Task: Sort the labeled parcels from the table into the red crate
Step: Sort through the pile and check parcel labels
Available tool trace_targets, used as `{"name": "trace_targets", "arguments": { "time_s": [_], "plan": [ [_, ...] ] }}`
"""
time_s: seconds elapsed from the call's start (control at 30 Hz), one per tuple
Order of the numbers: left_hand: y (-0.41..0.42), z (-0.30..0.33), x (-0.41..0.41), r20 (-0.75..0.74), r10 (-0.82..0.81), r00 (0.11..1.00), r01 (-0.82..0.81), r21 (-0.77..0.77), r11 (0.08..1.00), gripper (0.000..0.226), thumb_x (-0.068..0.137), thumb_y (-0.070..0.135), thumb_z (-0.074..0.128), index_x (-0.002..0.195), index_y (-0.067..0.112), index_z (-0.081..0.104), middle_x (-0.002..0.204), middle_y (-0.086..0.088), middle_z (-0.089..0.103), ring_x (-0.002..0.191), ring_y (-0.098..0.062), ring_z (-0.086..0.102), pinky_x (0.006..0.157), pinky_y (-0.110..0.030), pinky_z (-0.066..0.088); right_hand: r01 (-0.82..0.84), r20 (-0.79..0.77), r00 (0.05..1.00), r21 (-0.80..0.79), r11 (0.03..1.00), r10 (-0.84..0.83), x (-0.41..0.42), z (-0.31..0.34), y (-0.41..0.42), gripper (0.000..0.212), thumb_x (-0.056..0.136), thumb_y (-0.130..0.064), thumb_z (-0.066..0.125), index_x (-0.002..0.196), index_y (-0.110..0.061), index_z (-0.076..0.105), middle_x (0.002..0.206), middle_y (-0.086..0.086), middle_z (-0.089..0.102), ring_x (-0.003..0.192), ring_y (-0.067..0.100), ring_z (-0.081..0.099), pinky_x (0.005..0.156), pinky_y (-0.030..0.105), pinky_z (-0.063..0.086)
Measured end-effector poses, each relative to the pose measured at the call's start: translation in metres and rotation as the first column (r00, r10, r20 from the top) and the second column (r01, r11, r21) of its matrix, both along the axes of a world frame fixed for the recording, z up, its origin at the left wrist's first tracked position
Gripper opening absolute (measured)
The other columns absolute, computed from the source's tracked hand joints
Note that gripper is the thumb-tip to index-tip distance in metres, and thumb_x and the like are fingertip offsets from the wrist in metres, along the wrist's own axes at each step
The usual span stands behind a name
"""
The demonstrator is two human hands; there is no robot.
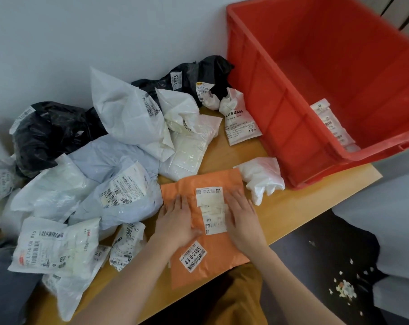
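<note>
- Both hands flat, fingers straight, pressing on an orange parcel (213,242) at the near edge of the bench (292,207).
- Left hand (177,221) beside, right hand (242,219) across from it, a torn white shipping label (211,209) between them, number "815" and a barcode legible.
- Just below the left hand, a sticker (193,255) reading "43-6-2605".
- Left of the hands, heaped white, grey and black mailers; one white mailer (40,248) printed "L714-00 016".
- Beyond the hands, a black mailer (198,76) tagged "2023".
- Up and right of the right hand, red crate (292,127), one labeled white parcel (332,123) inside against its near wall.
- Crumpled white bag (262,177) between right hand and crate.
</note>
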State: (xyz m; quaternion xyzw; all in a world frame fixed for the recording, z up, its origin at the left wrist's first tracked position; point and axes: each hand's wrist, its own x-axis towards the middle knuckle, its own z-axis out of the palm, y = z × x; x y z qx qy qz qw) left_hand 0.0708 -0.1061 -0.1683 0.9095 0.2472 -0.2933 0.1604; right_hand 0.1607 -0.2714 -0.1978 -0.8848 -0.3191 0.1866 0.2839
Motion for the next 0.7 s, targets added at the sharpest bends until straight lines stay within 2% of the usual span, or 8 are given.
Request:
{"name": "trace_targets", "arguments": {
  "time_s": [0.13, 0.3, 0.37, 0.43, 0.47, 0.53, 0.6, 0.7],
  "plan": [
    [-0.002, -0.003, -0.002, 0.029, -0.052, 0.998, 0.054, -0.051, 0.997, 0.119, 0.08, 0.067, 0.059, 0.149, 0.024, -0.027, 0.159, -0.006, -0.026, 0.149, -0.032, -0.011, 0.122, -0.044, 0.003, -0.123, -0.063, 0.991, -0.124, 0.985, 0.116, -0.018, -0.012, -0.008, 0.056, 0.101, -0.047, 0.019, 0.153, -0.035, 0.002, 0.159, -0.015, -0.011, 0.146, 0.004, -0.018, 0.118, 0.028, -0.01],
    [0.003, -0.008, -0.002, -0.004, -0.041, 0.999, 0.04, -0.094, 0.995, 0.118, 0.08, 0.064, 0.062, 0.147, 0.032, -0.03, 0.158, -0.008, -0.028, 0.149, -0.031, -0.014, 0.121, -0.043, 0.003, -0.191, -0.102, 0.98, -0.274, 0.943, 0.169, -0.013, -0.027, -0.011, 0.059, 0.098, -0.056, 0.011, 0.148, -0.041, -0.015, 0.157, -0.015, -0.021, 0.145, 0.005, -0.022, 0.121, 0.035, -0.008],
    [0.005, -0.004, -0.001, 0.012, -0.037, 0.999, 0.038, -0.099, 0.994, 0.116, 0.08, 0.061, 0.064, 0.15, 0.033, -0.024, 0.159, -0.007, -0.026, 0.149, -0.03, -0.012, 0.121, -0.044, 0.003, -0.195, -0.119, 0.978, -0.248, 0.949, 0.17, -0.009, -0.02, -0.009, 0.058, 0.101, -0.051, 0.015, 0.152, -0.038, -0.009, 0.157, -0.015, -0.018, 0.145, 0.006, -0.019, 0.12, 0.034, -0.008],
    [0.006, 0.003, -0.002, 0.079, -0.05, 0.996, 0.054, -0.05, 0.997, 0.114, 0.079, 0.056, 0.069, 0.154, 0.031, -0.012, 0.162, -0.007, -0.015, 0.15, -0.032, -0.004, 0.12, -0.046, 0.008, -0.126, -0.064, 0.991, -0.19, 0.974, 0.116, -0.01, -0.015, -0.013, 0.053, 0.105, -0.036, 0.026, 0.155, -0.03, 0.009, 0.16, -0.012, -0.003, 0.149, 0.011, -0.006, 0.122, 0.034, 0.004],
    [0.005, 0.008, -0.003, 0.14, -0.066, 0.988, 0.067, -0.002, 0.998, 0.111, 0.077, 0.052, 0.073, 0.155, 0.029, -0.002, 0.16, -0.007, -0.002, 0.148, -0.033, 0.006, 0.119, -0.046, 0.015, -0.051, 0.001, 0.999, -0.146, 0.988, 0.051, -0.013, -0.014, -0.016, 0.05, 0.103, -0.026, 0.035, 0.153, -0.024, 0.025, 0.16, -0.008, 0.015, 0.149, 0.017, 0.013, 0.121, 0.037, 0.019],
    [0.004, 0.015, -0.005, 0.261, -0.081, 0.962, 0.073, 0.038, 0.997, 0.098, 0.073, 0.046, 0.079, 0.148, 0.026, 0.019, 0.144, -0.005, 0.023, 0.133, -0.025, 0.034, 0.108, -0.036, 0.033, 0.07, 0.123, 0.991, -0.089, 0.994, -0.059, -0.022, -0.014, -0.02, 0.037, 0.094, -0.011, 0.052, 0.131, -0.014, 0.055, 0.134, 0.0, 0.051, 0.118, 0.026, 0.05, 0.096, 0.04, 0.05],
    [0.005, 0.015, -0.006, 0.257, -0.023, 0.966, 0.05, -0.098, 0.994, 0.091, 0.067, 0.044, 0.084, 0.136, 0.024, 0.029, 0.132, -0.001, 0.031, 0.111, -0.016, 0.048, 0.092, -0.026, 0.042, 0.109, 0.127, 0.987, -0.099, 0.989, -0.096, -0.028, -0.018, -0.023, 0.026, 0.09, -0.006, 0.056, 0.115, -0.013, 0.06, 0.113, 0.002, 0.054, 0.094, 0.022, 0.051, 0.081, 0.038, 0.053],
    [0.006, 0.007, -0.012, 0.098, 0.025, 0.995, 0.004, -0.278, 0.961, 0.098, 0.057, 0.044, 0.09, 0.13, 0.025, 0.027, 0.134, 0.0, 0.028, 0.11, -0.013, 0.045, 0.091, -0.027, 0.046, 0.078, 0.027, 0.997, -0.164, 0.983, -0.074, -0.031, -0.019, -0.02, 0.031, 0.092, -0.007, 0.047, 0.121, -0.016, 0.053, 0.121, 0.002, 0.048, 0.102, 0.021, 0.047, 0.091, 0.032, 0.046]
  ]
}}
